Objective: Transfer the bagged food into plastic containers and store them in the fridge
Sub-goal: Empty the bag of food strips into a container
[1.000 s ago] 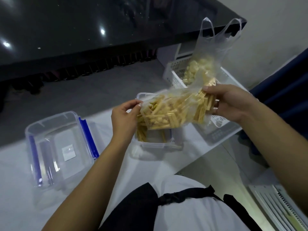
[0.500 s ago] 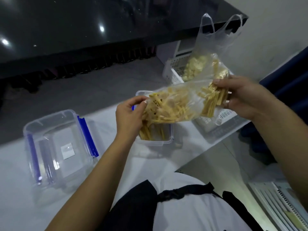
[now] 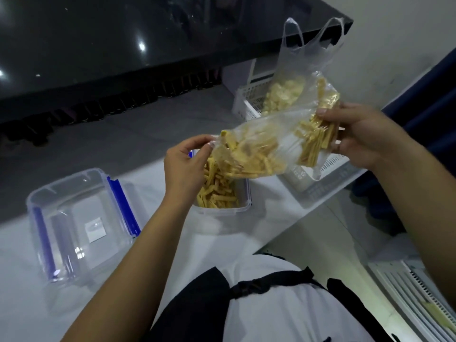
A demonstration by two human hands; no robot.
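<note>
A clear plastic bag (image 3: 276, 144) of yellow food sticks is tilted over a clear plastic container (image 3: 246, 201) on the white table. My left hand (image 3: 185, 166) pinches the bag's open mouth at the container's far left side. My right hand (image 3: 357, 137) grips the bag's raised closed end, higher and to the right. Yellow sticks (image 3: 217, 193) lie in a heap inside the container, and more hang in the bag's mouth just above them.
A second clear container (image 3: 74, 218) with blue clips stands empty at the left. A white slotted basket (image 3: 249, 99) at the back right holds another clear bag (image 3: 296, 77) of pale food pieces. The table's edge (image 3: 308, 218) drops off at the right.
My right hand has lifted the bag's closed end higher, so the bag slopes more steeply. More sticks have slid down into the container, which now holds a bigger heap.
</note>
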